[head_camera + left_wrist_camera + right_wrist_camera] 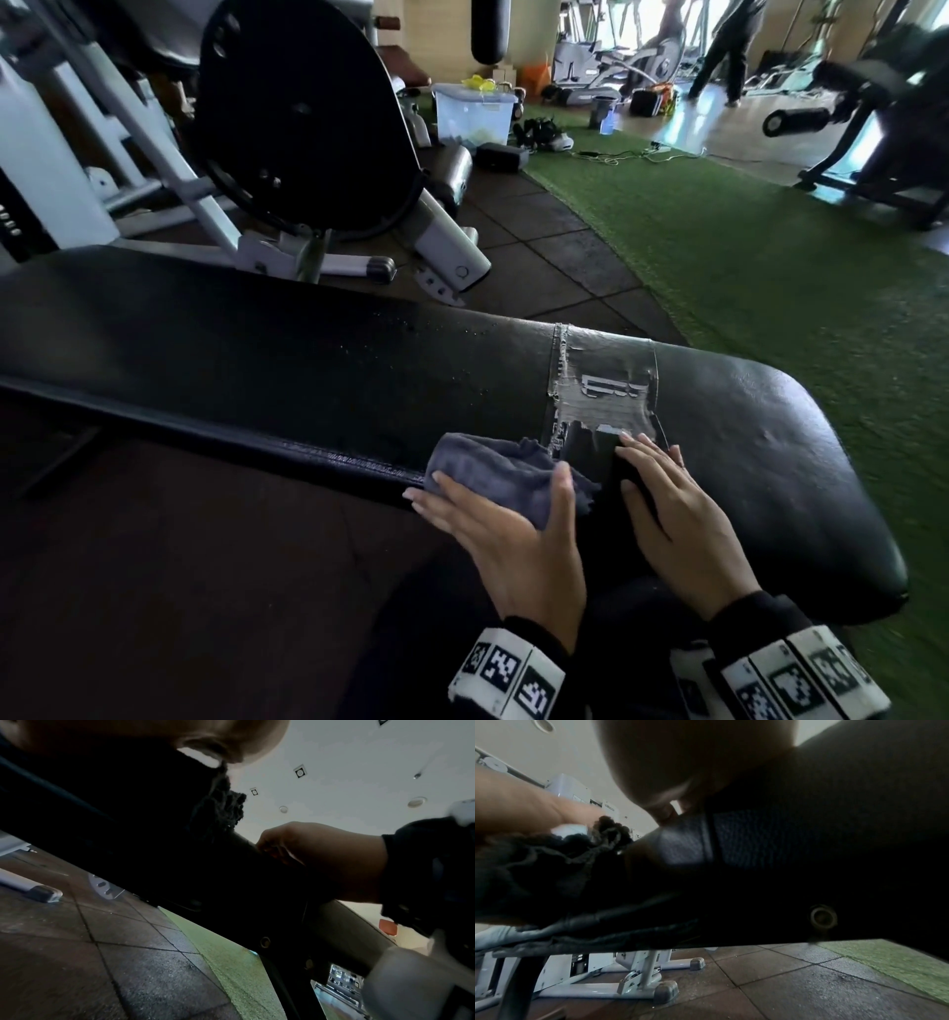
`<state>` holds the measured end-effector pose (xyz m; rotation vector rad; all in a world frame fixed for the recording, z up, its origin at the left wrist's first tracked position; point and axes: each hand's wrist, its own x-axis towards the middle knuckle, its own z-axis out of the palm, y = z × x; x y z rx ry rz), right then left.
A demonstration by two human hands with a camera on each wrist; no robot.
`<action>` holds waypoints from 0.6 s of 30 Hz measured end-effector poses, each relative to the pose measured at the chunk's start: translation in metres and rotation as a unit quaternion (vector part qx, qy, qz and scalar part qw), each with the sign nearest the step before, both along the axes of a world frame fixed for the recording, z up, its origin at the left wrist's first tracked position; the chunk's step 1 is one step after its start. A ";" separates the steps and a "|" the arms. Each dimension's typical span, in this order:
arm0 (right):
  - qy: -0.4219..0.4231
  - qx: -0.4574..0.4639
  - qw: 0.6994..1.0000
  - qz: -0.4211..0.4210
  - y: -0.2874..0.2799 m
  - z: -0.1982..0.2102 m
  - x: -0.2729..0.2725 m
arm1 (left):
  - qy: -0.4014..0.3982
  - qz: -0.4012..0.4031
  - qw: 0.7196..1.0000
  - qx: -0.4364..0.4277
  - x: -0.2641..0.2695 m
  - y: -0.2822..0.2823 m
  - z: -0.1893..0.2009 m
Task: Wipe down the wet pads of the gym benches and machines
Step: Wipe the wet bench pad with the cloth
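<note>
Leftmost, a white-framed weight machine (154, 154) with a large black cover, standing on dark rubber floor tiles (544, 241). Across the foreground, a long black bench pad (257, 360), beaded with water droplets near its middle and patched toward the right end with a band of worn grey tape (601, 390). On the pad's near edge, just left of the tape, a bunched grey cloth (493, 473), with one frayed corner reaching toward the tape. Over the cloth, the left hand (513, 534): fingers extended and spread along the cloth's near side, thumb curved over its top, so gripping it against the pad. Just beside, to the right, the right hand (678, 514): fingers straight and close together, laid flat on the pad with fingertips at the tape's lower edge, holding nothing. From the left wrist view, only a dark underside of the pad and the right hand (321, 858) resting on top. Further right, green artificial turf (744, 288), and beyond it a clear plastic storage box (475, 115) and another dark machine (873, 133) at the far right.
</note>
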<state>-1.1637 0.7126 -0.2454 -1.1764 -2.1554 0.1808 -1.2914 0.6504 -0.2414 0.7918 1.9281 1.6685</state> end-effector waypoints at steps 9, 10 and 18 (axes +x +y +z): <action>0.043 -0.018 0.999 0.000 0.001 -0.001 0.005 | 0.099 0.007 0.995 0.006 -0.044 -0.002 -0.017; 0.047 -0.019 0.999 0.000 0.001 -0.001 0.005 | 0.106 0.017 0.994 0.004 -0.058 -0.001 -0.017; 0.075 -0.020 0.997 0.011 0.001 0.002 0.006 | 0.279 0.020 0.954 -0.108 -0.167 -0.001 -0.013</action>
